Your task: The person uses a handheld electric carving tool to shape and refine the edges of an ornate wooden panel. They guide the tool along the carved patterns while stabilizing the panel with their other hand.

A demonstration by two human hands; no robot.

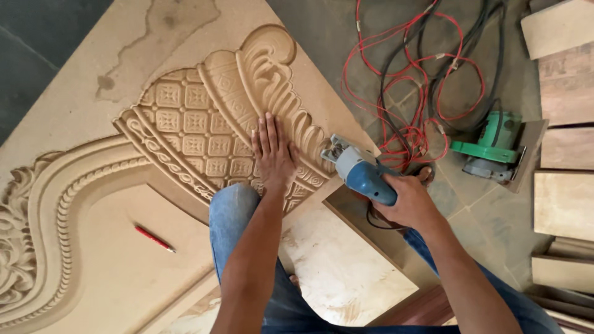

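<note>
A large tan carved board (93,80) with a lattice fan, ribbed scrolls and a beaded arch lies on the floor across the left and middle. My left hand (273,151) rests flat, fingers together, on the carved scroll near the board's right edge. My right hand (408,201) grips a blue and grey handheld power tool (359,170). The tool's metal head touches the board's edge just right of my left hand. My knee in blue jeans (234,210) rests on the board below the left hand.
A red pencil (154,238) lies on the flat part of the board. Tangled red and black cables (421,80) spread over the grey floor. A green power tool (495,145) sits at the right. Wooden planks (563,185) stack along the right edge. A plywood piece (346,272) lies under my legs.
</note>
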